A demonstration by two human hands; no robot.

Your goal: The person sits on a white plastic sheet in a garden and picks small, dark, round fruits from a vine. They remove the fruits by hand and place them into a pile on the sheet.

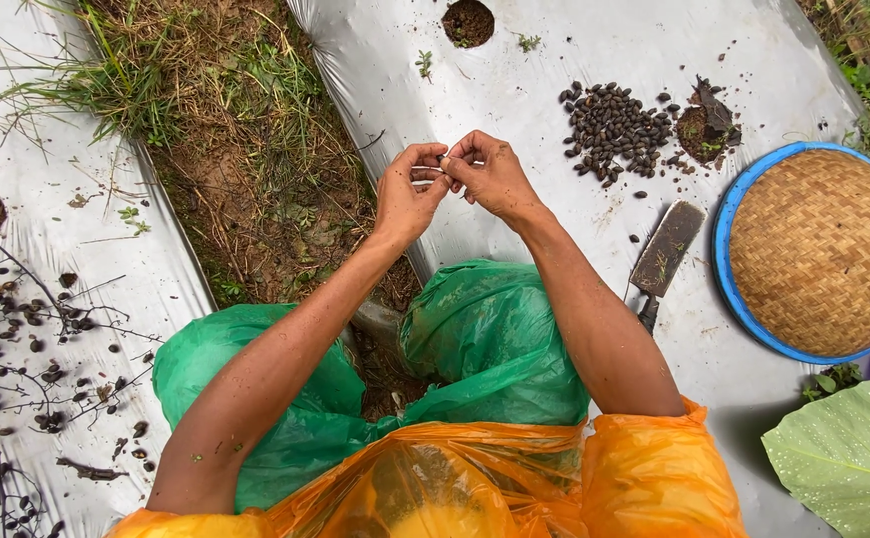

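My left hand and my right hand meet in front of me, fingertips pinched together on a small dark seed between them. Both arms reach out over my knees, which are wrapped in green plastic; orange plastic covers my body. A pile of dark seeds lies on the silver plastic sheet up and to the right of my hands. A flat-bladed trowel rests on the sheet by my right forearm.
A woven basket in a blue rim sits at the right. Holes with soil pierce the sheet. A grassy furrow runs between two sheets. Scattered seeds and twigs lie left. A large green leaf is at bottom right.
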